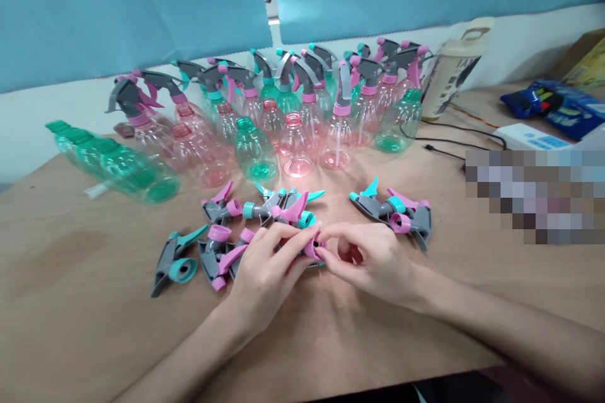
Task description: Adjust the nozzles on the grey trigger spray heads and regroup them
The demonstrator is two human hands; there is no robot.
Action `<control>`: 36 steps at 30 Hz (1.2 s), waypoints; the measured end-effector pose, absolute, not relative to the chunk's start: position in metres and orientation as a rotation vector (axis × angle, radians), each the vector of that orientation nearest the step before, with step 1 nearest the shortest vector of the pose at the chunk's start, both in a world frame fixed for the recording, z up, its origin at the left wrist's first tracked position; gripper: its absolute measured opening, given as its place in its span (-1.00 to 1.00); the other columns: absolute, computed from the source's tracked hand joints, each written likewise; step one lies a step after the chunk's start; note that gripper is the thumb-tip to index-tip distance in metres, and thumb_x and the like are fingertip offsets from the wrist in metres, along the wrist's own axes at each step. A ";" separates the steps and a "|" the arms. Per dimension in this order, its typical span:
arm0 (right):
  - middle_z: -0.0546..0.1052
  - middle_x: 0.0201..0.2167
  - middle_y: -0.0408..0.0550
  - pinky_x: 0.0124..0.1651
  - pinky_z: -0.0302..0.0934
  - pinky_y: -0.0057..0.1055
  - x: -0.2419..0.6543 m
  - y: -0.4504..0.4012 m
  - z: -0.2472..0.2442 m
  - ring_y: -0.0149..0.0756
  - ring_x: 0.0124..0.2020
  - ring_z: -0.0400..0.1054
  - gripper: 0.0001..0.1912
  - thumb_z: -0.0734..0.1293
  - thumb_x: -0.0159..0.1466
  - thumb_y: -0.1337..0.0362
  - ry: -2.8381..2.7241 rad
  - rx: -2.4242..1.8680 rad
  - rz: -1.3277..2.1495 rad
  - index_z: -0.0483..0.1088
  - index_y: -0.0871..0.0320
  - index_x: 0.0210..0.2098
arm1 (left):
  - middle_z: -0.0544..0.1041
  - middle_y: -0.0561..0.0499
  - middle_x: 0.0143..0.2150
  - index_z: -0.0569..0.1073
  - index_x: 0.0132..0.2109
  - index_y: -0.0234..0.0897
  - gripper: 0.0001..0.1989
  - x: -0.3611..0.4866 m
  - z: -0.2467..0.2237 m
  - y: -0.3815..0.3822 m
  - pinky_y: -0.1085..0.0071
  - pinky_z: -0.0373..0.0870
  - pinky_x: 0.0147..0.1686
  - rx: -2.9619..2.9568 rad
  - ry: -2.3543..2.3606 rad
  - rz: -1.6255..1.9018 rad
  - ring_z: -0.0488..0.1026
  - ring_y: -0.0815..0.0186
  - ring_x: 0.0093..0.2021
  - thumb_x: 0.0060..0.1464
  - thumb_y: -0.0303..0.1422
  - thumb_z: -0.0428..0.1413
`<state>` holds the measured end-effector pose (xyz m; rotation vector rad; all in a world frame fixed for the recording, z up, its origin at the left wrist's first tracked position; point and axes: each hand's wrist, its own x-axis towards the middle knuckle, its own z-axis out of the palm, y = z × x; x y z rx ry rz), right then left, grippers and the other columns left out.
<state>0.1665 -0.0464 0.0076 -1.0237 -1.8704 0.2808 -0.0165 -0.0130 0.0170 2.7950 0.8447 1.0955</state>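
My left hand [265,271] is closed around a trigger spray head, whose pink collar [311,248] faces right with its dark opening showing. The fingers hide most of its body. My right hand [373,258] pinches at the rim of that collar with thumb and forefinger; whether a small part sits between the fingertips is hidden. Several loose spray heads, grey with pink or turquoise parts, lie around my hands. One with a turquoise collar [183,270] rests at the left, and a pair with a pink collar [401,223] and a turquoise one lies at the right.
Behind the loose heads stand several pink and green bottles, such as a clear pink bottle [297,151], some topped with spray heads. Green bottles [137,170] lean in a row at the left. A tumbler [451,75], a black cable [454,145] and a blue packet [553,107] occupy the right.
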 end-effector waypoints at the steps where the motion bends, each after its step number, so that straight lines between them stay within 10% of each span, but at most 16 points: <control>1: 0.34 -0.67 -0.24 -0.58 0.14 -0.55 0.167 -0.047 0.009 -0.52 -0.68 0.21 -0.89 0.28 0.19 0.39 -1.872 -1.021 0.272 0.42 0.26 -0.29 | 0.46 -0.02 -0.28 0.41 0.01 -0.29 -0.75 -0.016 0.018 -0.014 0.42 0.39 -0.36 2.787 0.840 1.091 0.41 0.33 -0.32 0.18 -0.43 0.08; 28: 0.53 -0.57 -0.18 -0.53 0.28 -0.50 0.209 -0.079 0.044 -0.43 -0.58 0.41 -0.86 0.32 0.23 0.31 -1.771 -1.137 0.447 0.46 0.11 -0.21 | 0.56 0.03 -0.26 0.40 -0.03 -0.22 -0.71 -0.024 0.051 -0.033 0.38 0.35 -0.34 2.589 0.857 1.080 0.46 0.31 -0.33 0.06 -0.40 0.16; 36: 0.57 -0.22 -0.03 -0.39 0.40 -0.34 0.270 -0.089 0.030 -0.17 -0.27 0.48 -0.68 0.34 0.19 0.06 -1.764 -1.645 0.394 0.44 0.06 -0.12 | 0.56 0.04 -0.18 0.42 -0.02 -0.10 -0.81 -0.079 0.069 0.003 0.21 0.18 -0.19 3.188 1.096 0.877 0.39 0.16 -0.17 0.23 -0.34 0.03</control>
